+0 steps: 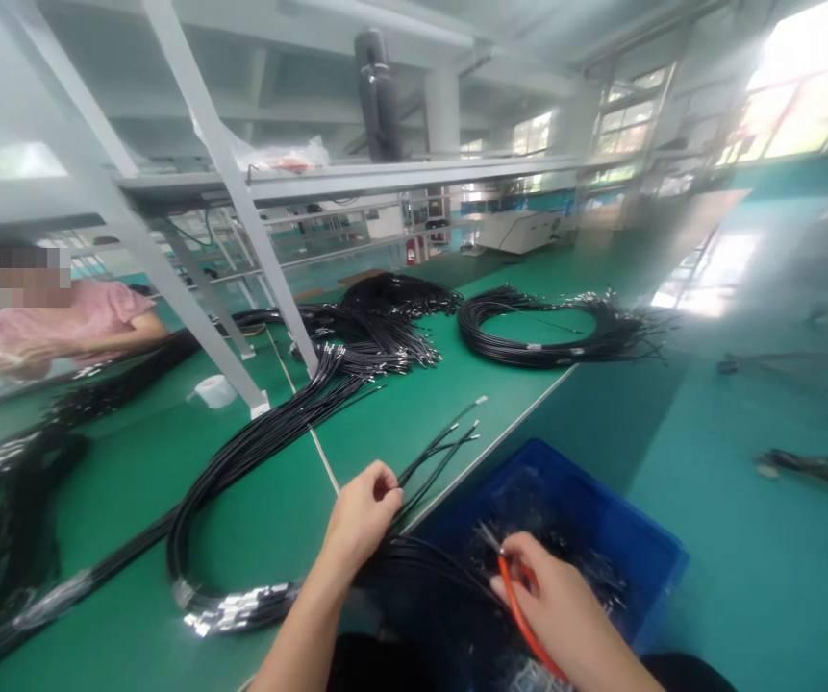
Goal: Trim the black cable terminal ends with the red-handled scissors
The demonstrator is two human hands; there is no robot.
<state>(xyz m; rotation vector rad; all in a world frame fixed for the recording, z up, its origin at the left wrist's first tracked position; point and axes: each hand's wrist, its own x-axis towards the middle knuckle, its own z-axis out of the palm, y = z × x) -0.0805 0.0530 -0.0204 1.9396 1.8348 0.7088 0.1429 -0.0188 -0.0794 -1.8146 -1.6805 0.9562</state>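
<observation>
My left hand (366, 505) is closed in a pinch at the table's front edge, on a few thin black cables (432, 457). Their pale metal-looking ends point up and to the right past my fingers. My right hand (547, 586) is wrapped round pliers with orange handles (518, 605), held above the blue bin. The silver jaws (489, 538) point up and left; whether they touch anything I cannot make out. More black cables (428, 553) run under my left wrist toward the right hand. A long curved bundle of cables (218, 471) lies left of my left hand.
A blue bin (663, 567) with small dark pieces and clear plastic stands beside the green table (356, 432). Coiled cables (478, 336) and heaped cables (399, 293) lie farther back. A white roll (215, 391) sits by a shelf post (230, 370). Someone in pink (96, 317) sits across.
</observation>
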